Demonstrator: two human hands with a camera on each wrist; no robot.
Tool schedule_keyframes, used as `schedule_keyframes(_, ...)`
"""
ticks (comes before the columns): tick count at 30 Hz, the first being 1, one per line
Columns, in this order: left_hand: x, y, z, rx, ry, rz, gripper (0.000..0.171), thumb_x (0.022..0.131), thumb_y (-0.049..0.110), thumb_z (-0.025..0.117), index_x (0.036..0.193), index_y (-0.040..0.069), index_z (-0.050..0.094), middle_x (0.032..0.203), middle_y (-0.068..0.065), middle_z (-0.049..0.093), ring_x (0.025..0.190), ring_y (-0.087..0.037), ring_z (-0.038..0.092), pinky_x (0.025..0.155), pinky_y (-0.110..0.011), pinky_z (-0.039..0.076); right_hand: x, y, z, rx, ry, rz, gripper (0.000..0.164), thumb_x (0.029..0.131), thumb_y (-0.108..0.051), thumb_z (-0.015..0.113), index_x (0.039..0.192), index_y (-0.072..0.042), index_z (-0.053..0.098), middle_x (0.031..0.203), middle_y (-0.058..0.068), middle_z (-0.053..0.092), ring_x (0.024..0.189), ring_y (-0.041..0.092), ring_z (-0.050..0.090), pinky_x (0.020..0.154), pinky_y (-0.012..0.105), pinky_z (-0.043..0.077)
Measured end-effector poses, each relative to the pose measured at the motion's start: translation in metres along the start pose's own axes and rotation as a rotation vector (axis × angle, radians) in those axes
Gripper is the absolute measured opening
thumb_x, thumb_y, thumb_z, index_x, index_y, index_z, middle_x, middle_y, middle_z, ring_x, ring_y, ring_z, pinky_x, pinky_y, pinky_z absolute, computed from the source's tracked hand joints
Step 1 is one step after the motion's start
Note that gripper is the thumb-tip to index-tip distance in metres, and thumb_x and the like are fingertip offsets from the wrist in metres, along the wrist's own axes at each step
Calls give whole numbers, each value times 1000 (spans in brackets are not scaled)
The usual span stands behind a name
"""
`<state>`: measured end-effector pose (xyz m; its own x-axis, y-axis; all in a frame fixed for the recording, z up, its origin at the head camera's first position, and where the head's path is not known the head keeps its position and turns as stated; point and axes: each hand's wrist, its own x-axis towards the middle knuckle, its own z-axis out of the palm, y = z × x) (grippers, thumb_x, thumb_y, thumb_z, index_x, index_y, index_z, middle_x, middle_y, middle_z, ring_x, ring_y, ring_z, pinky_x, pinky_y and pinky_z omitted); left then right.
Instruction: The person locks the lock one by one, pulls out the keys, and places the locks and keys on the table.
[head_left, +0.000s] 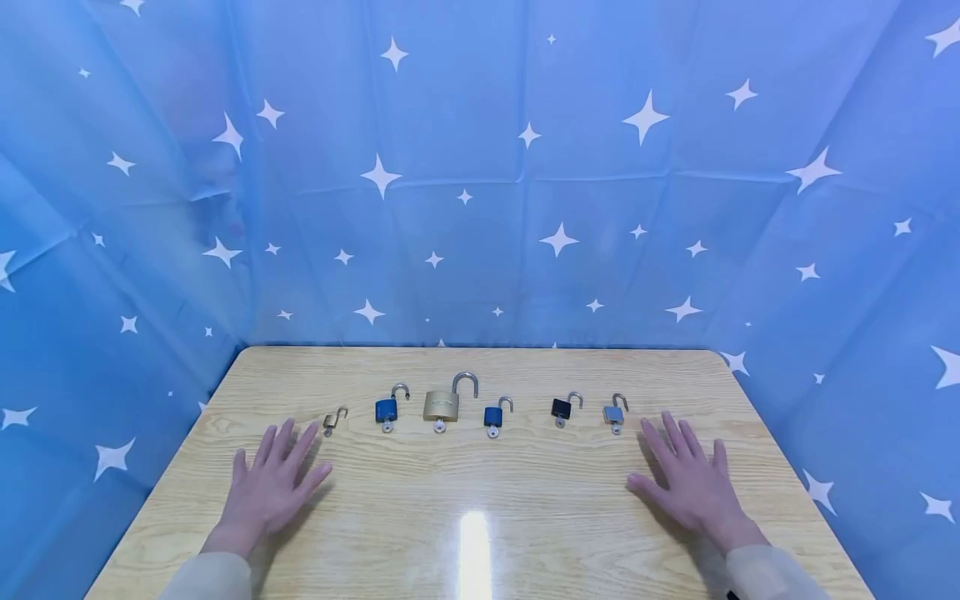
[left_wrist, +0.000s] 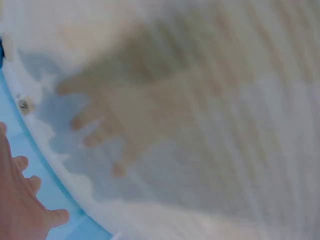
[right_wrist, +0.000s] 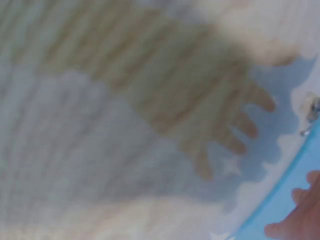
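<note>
A row of padlocks lies across the table, shackles swung out and a key in the bottom of each. From left to right come a tiny brass padlock (head_left: 330,421), a blue padlock (head_left: 386,410), a large brass padlock (head_left: 441,406), a second blue padlock (head_left: 492,417), a black padlock (head_left: 561,408) and a grey-blue padlock (head_left: 613,414). My left hand (head_left: 272,487), fingers spread, is nearest the tiny brass one and apart from it. To the right of the grey-blue one, my right hand (head_left: 693,487) is likewise spread and holds nothing.
The pale wood table (head_left: 555,517) has rounded far corners and a bright light reflection near its front. Blue curtains (head_left: 480,250) with white stars hang behind it and at both sides. Both wrist views show mostly tabletop with hand shadows.
</note>
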<state>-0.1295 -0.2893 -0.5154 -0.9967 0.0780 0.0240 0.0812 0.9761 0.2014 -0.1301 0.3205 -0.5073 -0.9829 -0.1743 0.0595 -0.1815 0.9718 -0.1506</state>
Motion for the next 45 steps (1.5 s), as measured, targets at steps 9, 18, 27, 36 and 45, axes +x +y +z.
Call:
schedule_keyframes(9,20,22,-17,37,0,14,76,97,67,29,147,11,41,151,-22,37,138,-45,34,104,-71,25,18,-33,-8,-42,69,-118,65,91,-53,61,139,-11,50,145,19,47,130,43,45,105,66,28)
schedule_keyframes(18,42,37,-26,79,1,-2,52,101,43,47,125,0,61,120,-22,63,109,-42,58,88,-61,43,39,-89,-4,-91,119,-284,45,90,-46,65,120,-12,66,115,8,65,108,29,61,97,54,43)
schedule_keyframes(27,60,42,-26,74,-55,-78,29,96,23,57,110,-1,66,98,-17,67,92,-38,61,78,-55,47,55,-148,9,-95,98,-426,36,92,-45,62,112,-16,67,104,3,68,100,22,62,92,43,46)
schedule_keyframes(36,72,48,-17,63,-128,-157,34,97,24,51,109,-6,63,107,-25,62,95,-41,58,82,-58,46,63,-192,20,-140,74,-521,29,93,-46,60,106,-21,66,100,-2,66,95,17,61,85,36,46)
schedule_keyframes(45,78,48,-8,74,-101,-235,36,99,27,51,103,-5,66,93,-21,64,87,-38,61,75,-56,50,65,-208,28,-172,44,-541,25,94,-47,58,100,-23,65,97,-4,66,96,15,61,87,35,46)
